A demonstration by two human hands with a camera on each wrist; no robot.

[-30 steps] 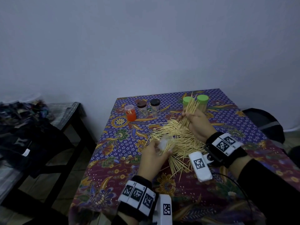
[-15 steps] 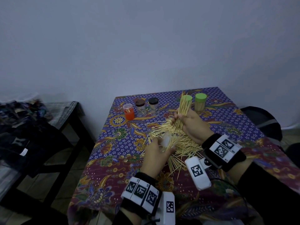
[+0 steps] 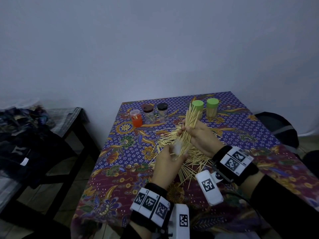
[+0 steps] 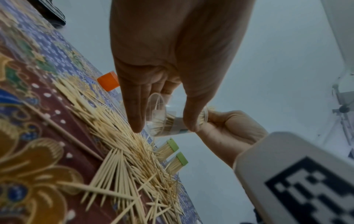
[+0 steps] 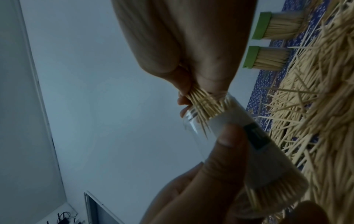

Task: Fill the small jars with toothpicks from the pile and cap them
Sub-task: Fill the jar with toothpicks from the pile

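Now my left hand (image 3: 166, 163) grips the tipped jar (image 5: 239, 136) so my right hand (image 3: 201, 135), pinching a toothpick bunch (image 3: 189, 125), slides them in.

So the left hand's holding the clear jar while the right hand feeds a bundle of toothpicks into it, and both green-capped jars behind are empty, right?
Not quite: both green-capped jars are packed with toothpicks, as the right wrist view shows. The rest holds: left hand holds the clear jar, right hand feeds the bundle in.

Purple-blue floral tablecloth (image 3: 233, 121), pale toothpicks (image 3: 195, 156), two green caps (image 3: 197, 104), perhaps brown lid (image 3: 147, 107).
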